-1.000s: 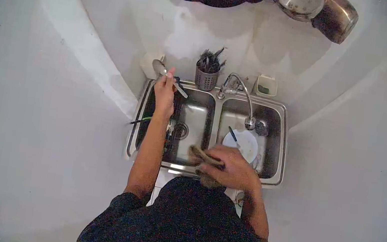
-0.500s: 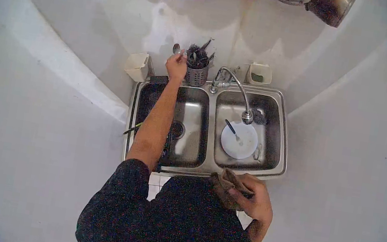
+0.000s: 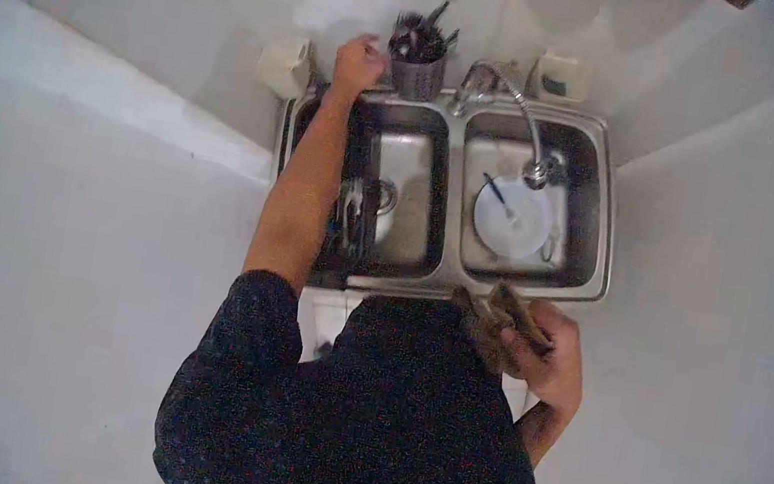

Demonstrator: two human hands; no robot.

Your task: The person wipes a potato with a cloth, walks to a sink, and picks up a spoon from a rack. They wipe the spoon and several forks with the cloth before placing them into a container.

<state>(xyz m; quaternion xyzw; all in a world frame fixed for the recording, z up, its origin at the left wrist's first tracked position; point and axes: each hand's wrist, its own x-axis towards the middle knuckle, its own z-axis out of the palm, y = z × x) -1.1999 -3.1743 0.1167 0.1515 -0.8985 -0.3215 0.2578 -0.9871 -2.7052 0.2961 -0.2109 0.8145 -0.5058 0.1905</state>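
My left hand [image 3: 358,66] is just left of a perforated cutlery holder [image 3: 418,81] behind the double sink. Its fingers are loosely curled and a little apart, with nothing visible in them. Dark-handled cutlery [image 3: 417,41] stands bunched in the holder. Close to my body, at the front edge of the right basin, my right hand [image 3: 551,359] is closed around a crumpled brown cloth [image 3: 495,326]. A white plate [image 3: 509,223] lies in the right basin, and a dark-handled utensil [image 3: 496,191] rests on it.
A curved metal faucet [image 3: 479,74] arches over the right basin. Pale containers stand behind the sink, one at the left [image 3: 283,68] and one at the right [image 3: 557,78]. A dark rack [image 3: 349,226] sits in the left basin, partly behind my forearm. Walls close in on both sides.
The view has tilted down, so the pans on the wall have left the top. A spoon showed in my left hand before; now none shows there. My right hand still grips the cloth.
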